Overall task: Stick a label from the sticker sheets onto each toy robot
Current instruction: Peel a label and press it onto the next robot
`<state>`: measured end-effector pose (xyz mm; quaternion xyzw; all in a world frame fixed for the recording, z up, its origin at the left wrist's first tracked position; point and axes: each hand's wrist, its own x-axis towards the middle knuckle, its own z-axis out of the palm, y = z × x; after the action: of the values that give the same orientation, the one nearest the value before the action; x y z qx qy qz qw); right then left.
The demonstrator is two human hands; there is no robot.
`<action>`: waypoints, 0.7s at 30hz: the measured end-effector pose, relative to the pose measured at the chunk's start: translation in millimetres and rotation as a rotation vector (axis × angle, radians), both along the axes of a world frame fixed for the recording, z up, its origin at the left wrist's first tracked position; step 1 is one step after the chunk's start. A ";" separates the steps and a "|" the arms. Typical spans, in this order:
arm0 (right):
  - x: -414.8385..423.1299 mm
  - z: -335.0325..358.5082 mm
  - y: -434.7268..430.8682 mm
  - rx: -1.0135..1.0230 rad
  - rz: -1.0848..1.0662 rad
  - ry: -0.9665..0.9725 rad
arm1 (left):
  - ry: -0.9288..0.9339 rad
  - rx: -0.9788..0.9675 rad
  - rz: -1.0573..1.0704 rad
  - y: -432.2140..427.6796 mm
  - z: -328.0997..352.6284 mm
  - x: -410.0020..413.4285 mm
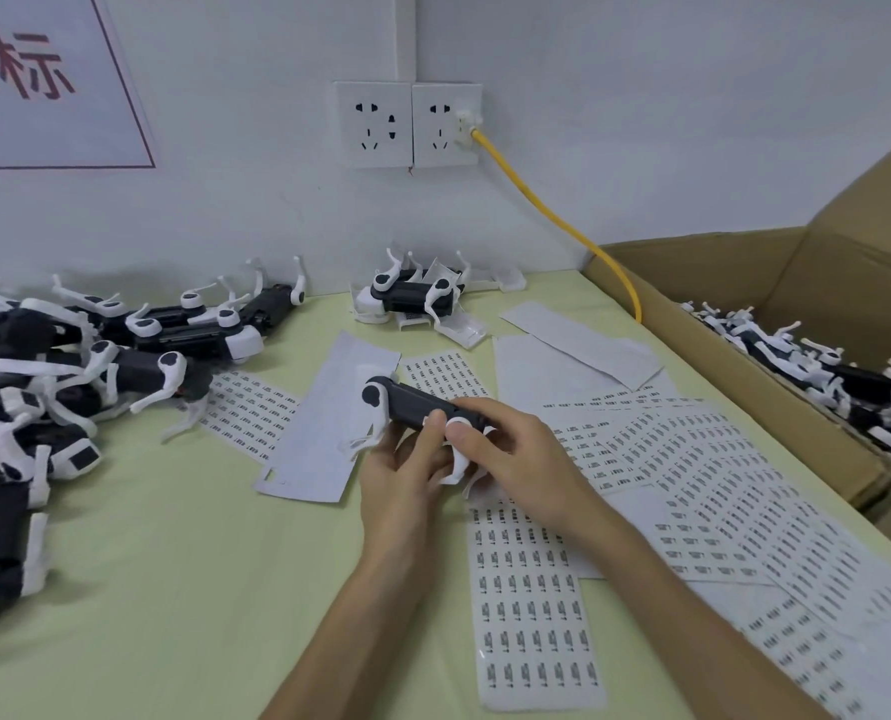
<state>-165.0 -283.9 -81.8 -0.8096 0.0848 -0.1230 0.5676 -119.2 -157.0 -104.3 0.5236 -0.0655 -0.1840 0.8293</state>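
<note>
Pale green table [173,563], which is standing against a white wall. Two white socket plates [373,124] are sitting on the wall above the far edge. A yellow cable [552,210] is running from the right plate down behind a cardboard box [734,356]. A sign with red characters [43,80] is hanging at upper left.

Held toy robot [407,405]: dark grey body, white legs. It is being held above the middle of the table, over a blank backing sheet [319,444]. The left hand [402,475] is cupping it from below, fingers curling round the legs and thumb pressing on the body. The right hand [516,459] is gripping the nearer end, thumb bearing on a round white joint. Whether a label is on it cannot be told.

Sticker sheets [531,605]: white, with rows of small black labels. They are lying overlapped across the right half of the table, one reaching the near edge.

Pile of toy robots [95,366]: lying heaped along the left edge, partly covering another sheet.

Single toy robot [412,296]: lying at the far edge by the wall.

The cardboard box is standing open along the right edge, holding more boxed toy robots [822,376].
</note>
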 end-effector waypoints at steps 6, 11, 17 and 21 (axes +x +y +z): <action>0.1 -3.0 -0.8 -0.022 -0.034 0.004 | 0.064 -0.023 0.012 0.0 -0.7 0.5; 1.3 -4.9 0.5 -0.035 -0.044 -0.006 | 0.027 -0.001 0.053 -1.3 -0.8 -1.3; 2.4 -5.5 -0.3 -0.022 -0.043 -0.015 | 0.012 0.012 0.050 -1.0 -1.3 -0.6; 3.5 -6.2 -2.3 -0.019 -0.029 -0.037 | 0.016 0.011 0.041 -1.3 -2.1 0.2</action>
<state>-161.6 -286.2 -88.0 -0.8112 0.0848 -0.1471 0.5596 -119.0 -158.3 -106.4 0.5279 -0.0472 -0.1716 0.8305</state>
